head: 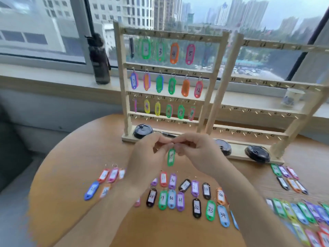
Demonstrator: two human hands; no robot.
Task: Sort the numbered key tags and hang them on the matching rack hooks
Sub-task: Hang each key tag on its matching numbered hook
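Before rack (122, 77), left hand (147, 157), right hand (197, 154) raised together, grips pinching green tag (171, 157) top.

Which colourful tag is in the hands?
The green plastic tag numbered 19, held by the left hand and right hand; others lie on the wooden table or hang on the wooden rack.

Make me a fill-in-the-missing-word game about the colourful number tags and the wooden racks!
1. The left hand and right hand together pinch the top of tag 19, which is ___.
2. On the left rack, tag 5 is ___.
3. The dark bottle stands on the ___.
4. Tag 32, lying on the table, is ___.
Missing words: green; pink; windowsill; black.
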